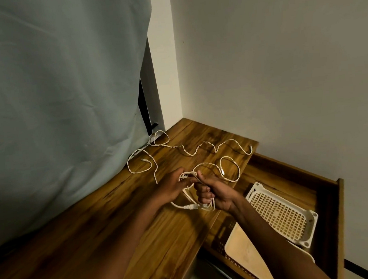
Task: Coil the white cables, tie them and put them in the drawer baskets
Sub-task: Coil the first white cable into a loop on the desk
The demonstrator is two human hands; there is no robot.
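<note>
Coiling step in progress: the right hand is gripping a small bundle of loops of the white cable in a closed fist, while the left hand is feeding the next strand in with fingers loosely curled round it, both just above the wooden counter. Most of the cable is lying uncoiled across the counter toward the grey curtain, so the next move is probably gathering that slack before tying; the white basket is sitting in the open drawer beside the hands. No readable writing or brand is showing
</note>
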